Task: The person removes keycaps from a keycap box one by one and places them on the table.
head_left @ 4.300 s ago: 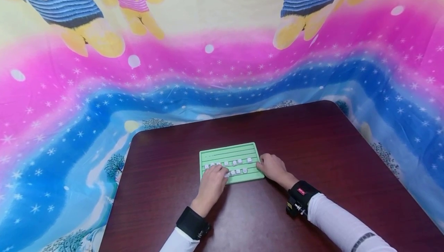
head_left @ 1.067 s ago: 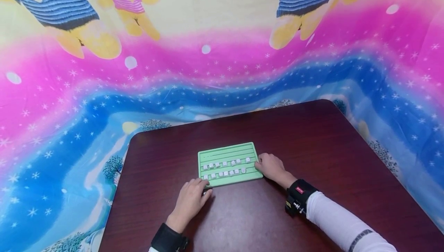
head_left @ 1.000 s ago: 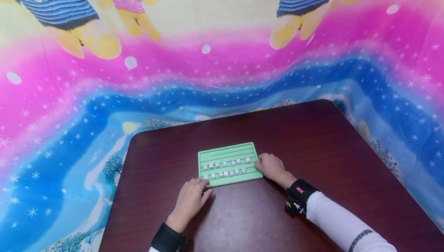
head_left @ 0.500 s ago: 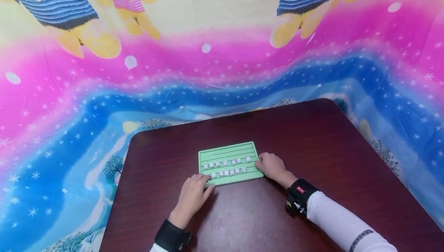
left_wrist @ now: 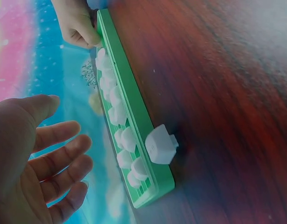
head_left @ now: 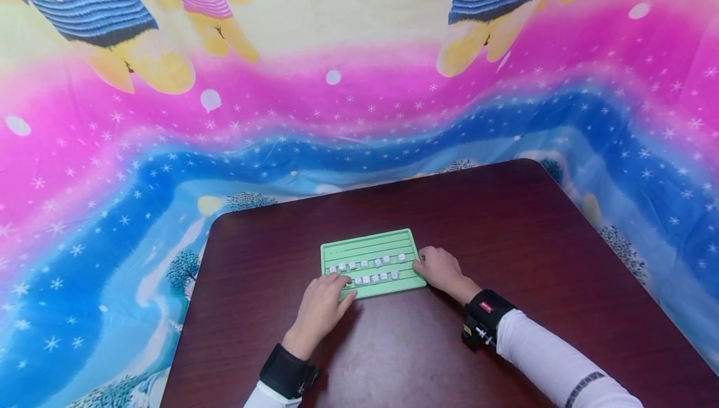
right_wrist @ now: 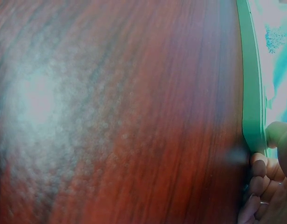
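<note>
A shallow green ridged tray (head_left: pixel 373 244) lies on the table with two rows of small white keycaps (head_left: pixel 366 280) in it. My left hand (head_left: pixel 322 304) hovers over its front left corner, hiding the end of the front row. In the left wrist view, that hand's fingers (left_wrist: pixel 64 156) are loosely bent with nothing between them. A single white keycap (left_wrist: pixel 161 145) sits outside the tray's near wall there; my hand hides that place in the head view. My right hand (head_left: pixel 440 269) grips the tray's right edge, thumb (right_wrist: pixel 275 134) on the rim and fingers curled against the side.
The dark brown wooden table (head_left: pixel 477 208) extends around the tray on all sides. Behind it hangs a patterned cloth (head_left: pixel 359 108) in pink, blue and cream. Each wrist wears a black strap (head_left: pixel 489 311) with a camera mount.
My left hand has moved right and slightly forward over the tray's front left corner, covering keycaps that showed about a second ago. The right hand keeps its place at the right edge.
</note>
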A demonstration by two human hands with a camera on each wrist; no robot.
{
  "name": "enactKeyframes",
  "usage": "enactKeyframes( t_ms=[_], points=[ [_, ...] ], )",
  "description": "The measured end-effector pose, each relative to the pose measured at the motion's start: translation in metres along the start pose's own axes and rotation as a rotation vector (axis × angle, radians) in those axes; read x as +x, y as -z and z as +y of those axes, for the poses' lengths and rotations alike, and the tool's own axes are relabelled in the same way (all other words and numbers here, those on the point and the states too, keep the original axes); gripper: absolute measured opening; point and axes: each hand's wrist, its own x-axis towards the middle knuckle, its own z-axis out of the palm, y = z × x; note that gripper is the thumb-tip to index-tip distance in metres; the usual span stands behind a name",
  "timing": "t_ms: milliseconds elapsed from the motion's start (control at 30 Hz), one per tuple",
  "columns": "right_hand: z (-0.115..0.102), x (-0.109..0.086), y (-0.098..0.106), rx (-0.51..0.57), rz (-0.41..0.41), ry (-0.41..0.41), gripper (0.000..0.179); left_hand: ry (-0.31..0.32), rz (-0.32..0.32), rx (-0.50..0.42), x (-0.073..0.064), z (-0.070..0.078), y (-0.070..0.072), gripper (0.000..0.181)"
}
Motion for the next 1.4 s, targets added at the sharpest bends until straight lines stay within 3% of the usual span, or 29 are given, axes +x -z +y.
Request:
enactKeyframes(
  t_ms=[400, 867, 1133, 1400],
  points=[
    [0.000, -0.002, 0.000, 0.005, 0.001, -0.003, 0.045, -0.036, 0.000, -0.012, 0.017, 0.010, -0.001, 0.022],
    [0.001, 0.000, 0.000, -0.008, 0.003, 0.002, 0.045, -0.062, -0.043, -0.029, 0.032, 0.024, -0.007, 0.023],
    [-0.001, 0.000, 0.002, 0.005, -0.004, 0.001, 0.043, -0.071, -0.029, -0.033, 0.041, 0.029, -0.013, 0.023],
    [-0.001, 0.000, 0.001, 0.007, -0.005, -0.004, 0.043, -0.081, -0.062, -0.029, 0.048, 0.036, -0.016, 0.025]
  ],
)
